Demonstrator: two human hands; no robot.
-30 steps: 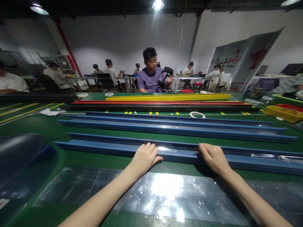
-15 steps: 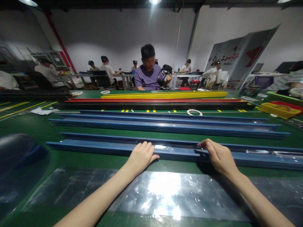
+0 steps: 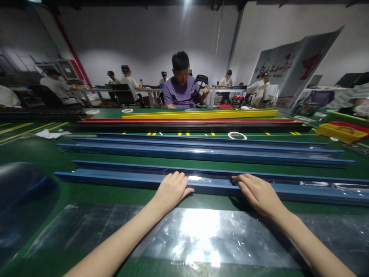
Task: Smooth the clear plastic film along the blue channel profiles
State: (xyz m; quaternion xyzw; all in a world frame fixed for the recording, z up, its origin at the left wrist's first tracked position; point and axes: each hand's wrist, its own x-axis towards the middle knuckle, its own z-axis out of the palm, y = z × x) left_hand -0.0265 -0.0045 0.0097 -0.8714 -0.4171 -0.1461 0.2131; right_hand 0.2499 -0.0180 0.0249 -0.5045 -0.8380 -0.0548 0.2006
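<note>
A long blue channel strip [image 3: 115, 179] lies across the table in front of me, its trough facing up. My left hand [image 3: 173, 188] is closed over its near wall, fingers inside the trough and thumb outside. To the right, my right hand [image 3: 256, 190] is over the same strip, its fingers bent together and their tips down in the trough. Whatever those fingertips pinch is too small or hidden to make out. Shiny clear film [image 3: 314, 184] shows inside the trough. A flat clear plastic sheet [image 3: 161, 234] lies on the green table under my forearms.
More blue channel strips [image 3: 201, 152] lie beyond, then red and black strips [image 3: 184, 124] and a yellow strip [image 3: 201, 114]. A white tape roll [image 3: 237, 136] sits among them. Yellow tray [image 3: 340, 132] at right; clear rolled plastic [image 3: 25, 207] at left. A person [image 3: 180, 90] sits opposite.
My right hand has moved left along the blue channel strip and lowered slightly, its fingertips now in the trough. My left hand stays in place on the strip.
</note>
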